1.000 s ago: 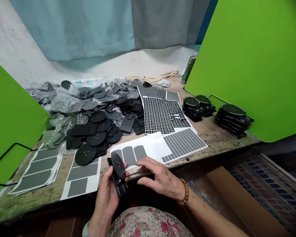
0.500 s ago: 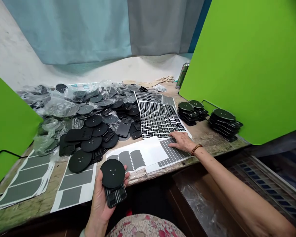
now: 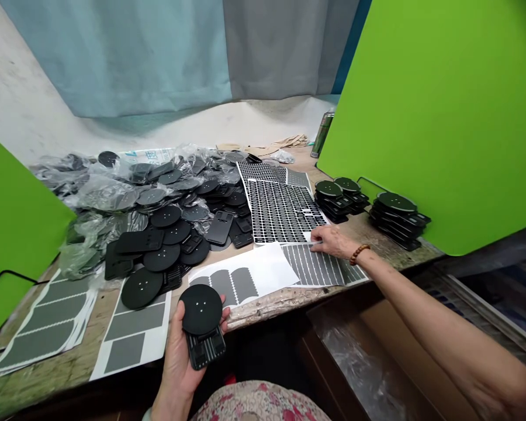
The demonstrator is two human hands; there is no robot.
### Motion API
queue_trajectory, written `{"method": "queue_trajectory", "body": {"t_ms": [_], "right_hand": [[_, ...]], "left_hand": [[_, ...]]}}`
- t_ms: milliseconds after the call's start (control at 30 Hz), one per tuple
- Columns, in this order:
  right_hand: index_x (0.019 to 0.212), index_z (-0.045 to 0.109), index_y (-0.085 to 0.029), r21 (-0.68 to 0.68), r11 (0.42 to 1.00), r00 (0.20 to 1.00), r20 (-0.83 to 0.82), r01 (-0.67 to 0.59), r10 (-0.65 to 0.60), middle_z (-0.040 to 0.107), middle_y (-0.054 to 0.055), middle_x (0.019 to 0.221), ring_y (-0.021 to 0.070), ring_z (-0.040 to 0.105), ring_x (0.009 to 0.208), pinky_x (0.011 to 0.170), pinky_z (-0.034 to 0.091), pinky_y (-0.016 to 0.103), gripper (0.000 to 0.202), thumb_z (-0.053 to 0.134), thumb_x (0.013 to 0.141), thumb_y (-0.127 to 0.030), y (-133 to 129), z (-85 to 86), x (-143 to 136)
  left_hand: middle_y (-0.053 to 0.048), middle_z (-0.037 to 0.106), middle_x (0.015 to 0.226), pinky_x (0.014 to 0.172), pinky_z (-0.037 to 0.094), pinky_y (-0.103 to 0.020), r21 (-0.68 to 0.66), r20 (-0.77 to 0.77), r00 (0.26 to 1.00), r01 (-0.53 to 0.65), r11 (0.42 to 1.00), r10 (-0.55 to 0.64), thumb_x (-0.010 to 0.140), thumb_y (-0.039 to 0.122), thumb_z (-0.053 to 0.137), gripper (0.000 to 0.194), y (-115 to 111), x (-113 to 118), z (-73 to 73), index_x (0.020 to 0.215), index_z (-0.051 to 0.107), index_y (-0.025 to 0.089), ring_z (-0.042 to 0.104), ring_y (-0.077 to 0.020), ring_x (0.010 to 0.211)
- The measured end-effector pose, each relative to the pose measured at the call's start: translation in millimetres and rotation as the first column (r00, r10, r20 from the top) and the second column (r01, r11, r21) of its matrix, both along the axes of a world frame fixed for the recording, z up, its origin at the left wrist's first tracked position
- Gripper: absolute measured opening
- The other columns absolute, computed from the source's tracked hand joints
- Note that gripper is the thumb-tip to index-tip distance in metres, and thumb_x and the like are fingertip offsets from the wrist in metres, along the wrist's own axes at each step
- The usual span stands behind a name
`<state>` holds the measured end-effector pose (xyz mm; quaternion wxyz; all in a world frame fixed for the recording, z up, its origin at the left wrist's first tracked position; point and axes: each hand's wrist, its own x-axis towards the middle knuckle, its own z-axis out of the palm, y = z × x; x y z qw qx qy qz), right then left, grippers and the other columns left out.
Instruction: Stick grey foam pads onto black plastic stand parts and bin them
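Note:
In my left hand [image 3: 177,356] is a black phone stand [image 3: 201,310], its round base plate facing up and its ribbed, rectangular part below. The fingers wrap round its sides and back. My right hand [image 3: 335,242], a beaded bracelet at its wrist, pinches at the lower right edge of a sheet of small black stickers [image 3: 284,213]. Part of that edge is hidden by the fingers. Just beneath lies a sheet of grey strips [image 3: 313,266], partly under a white sheet with grey wavy-edged panels [image 3: 245,283].
A heap of black stands [image 3: 166,216], some in clear plastic bags [image 3: 100,190], covers the table's left and middle. Stacked stands [image 3: 397,219] are at right, beside a green panel [image 3: 442,128]. More grey-panelled sheets [image 3: 131,327] lie front left. A spray can [image 3: 322,134] stands behind.
My right hand has moved slightly right, its fingers closing at the sticker sheet's edge. The grey strip sheet has shifted right, showing more of itself. My left hand keeps the stand in place.

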<state>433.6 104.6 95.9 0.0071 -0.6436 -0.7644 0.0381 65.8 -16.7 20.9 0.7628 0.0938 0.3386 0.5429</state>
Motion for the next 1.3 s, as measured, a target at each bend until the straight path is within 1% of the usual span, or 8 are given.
{"method": "queue_trajectory", "body": {"t_ms": [267, 400, 500, 567, 667, 867, 1100, 1300], "right_hand": [[0.064, 0.051, -0.021, 0.158, 0.982, 0.954, -0.263, -0.103, 0.143, 0.050, -0.001, 0.056, 0.0122, 0.042, 0.050, 0.048, 0.031, 0.025, 0.034, 0.055, 0.078, -0.051, -75.3, 75.6, 2.7], [0.071, 0.058, -0.022, 0.281, 0.958, 0.890, -0.451, 0.063, 0.073, 0.052, 0.000, 0.058, 0.0122, 0.044, 0.049, 0.043, 0.032, 0.025, 0.037, 0.055, 0.077, -0.059, -114.9, 107.3, -12.5], [0.072, 0.057, -0.021, 0.219, 0.946, 0.713, -0.701, 0.240, -0.018, 0.054, 0.000, 0.063, 0.0117, 0.047, 0.053, 0.044, 0.034, 0.023, 0.034, 0.062, 0.073, -0.055, -113.1, 113.1, -25.6], [0.070, 0.054, -0.020, 0.145, 0.938, 0.535, -0.843, 0.315, -0.049, 0.053, -0.001, 0.062, 0.0108, 0.046, 0.053, 0.045, 0.034, 0.022, 0.032, 0.068, 0.068, -0.049, -92.4, 97.4, -32.5], [0.071, 0.051, -0.019, -0.010, 0.938, 0.339, -0.931, 0.346, -0.135, 0.054, -0.002, 0.063, 0.0120, 0.049, 0.054, 0.048, 0.038, 0.024, 0.030, 0.068, 0.063, -0.043, -45.2, 45.2, -43.1], [0.061, 0.047, -0.020, -0.029, 0.871, 0.471, -0.832, 0.490, -0.292, 0.046, -0.005, 0.053, 0.0132, 0.046, 0.054, 0.054, 0.037, 0.025, 0.020, 0.058, 0.065, -0.037, 11.1, -55.1, -63.5], [0.099, 0.055, -0.017, 0.092, 0.892, 0.592, -0.777, 0.442, -0.213, 0.058, 0.006, 0.091, 0.0180, 0.055, 0.073, 0.070, 0.045, 0.033, 0.038, 0.059, 0.068, -0.040, -19.4, -67.7, -46.0], [0.081, 0.059, -0.018, 0.244, 0.893, 0.715, -0.690, 0.378, -0.114, 0.060, 0.007, 0.080, 0.0201, 0.056, 0.075, 0.074, 0.045, 0.035, 0.015, 0.048, 0.079, -0.028, -77.9, -75.8, -39.3]], "left_hand": [[-0.021, 0.061, 0.121, 0.073, 0.056, -0.042, -0.027, 0.014, 1.000, 0.004, 1.000, -0.003, 0.083, 0.046, 0.054, 0.062, 1.0, 0.0, -1.0, 0.136, 0.039, 0.017, 0.064, -0.0341, 0.098], [-0.020, 0.062, 0.119, 0.073, 0.056, -0.042, -0.021, 0.009, 1.000, 0.002, 1.000, -0.002, 0.083, 0.046, 0.055, 0.062, 1.0, 0.0, -1.0, 0.135, 0.039, 0.017, 0.065, -0.0339, 0.097], [-0.022, 0.060, 0.121, 0.074, 0.055, -0.042, -0.015, 0.008, 1.000, 0.002, 1.000, -0.001, 0.082, 0.046, 0.056, 0.063, 0.9, 0.0, -1.0, 0.135, 0.040, 0.015, 0.064, -0.0348, 0.097], [-0.023, 0.059, 0.122, 0.074, 0.055, -0.042, -0.012, 0.014, 1.000, -0.001, 1.000, 0.001, 0.082, 0.046, 0.056, 0.064, 1.1, 0.1, -1.2, 0.134, 0.041, 0.014, 0.064, -0.0352, 0.097], [-0.022, 0.060, 0.122, 0.074, 0.055, -0.042, -0.020, 0.025, 1.000, 0.000, 1.000, 0.000, 0.082, 0.045, 0.056, 0.063, 1.4, 0.1, -0.9, 0.135, 0.041, 0.014, 0.064, -0.0345, 0.097], [-0.022, 0.059, 0.122, 0.073, 0.056, -0.042, -0.024, 0.011, 1.000, -0.002, 1.000, 0.002, 0.082, 0.045, 0.056, 0.063, 0.6, -0.5, 1.1, 0.135, 0.040, 0.015, 0.065, -0.0345, 0.097], [-0.021, 0.059, 0.123, 0.076, 0.055, -0.043, -0.021, 0.021, 1.000, 0.008, 1.000, -0.008, 0.083, 0.045, 0.054, 0.063, -0.1, -1.6, -0.1, 0.137, 0.038, 0.016, 0.062, -0.0359, 0.101], [-0.020, 0.062, 0.119, 0.077, 0.055, -0.045, -0.004, -0.043, 0.999, -0.009, 1.000, 0.009, 0.082, 0.042, 0.056, 0.061, -1.7, 3.3, 6.5, 0.136, 0.039, 0.017, 0.064, -0.0361, 0.099]]}}
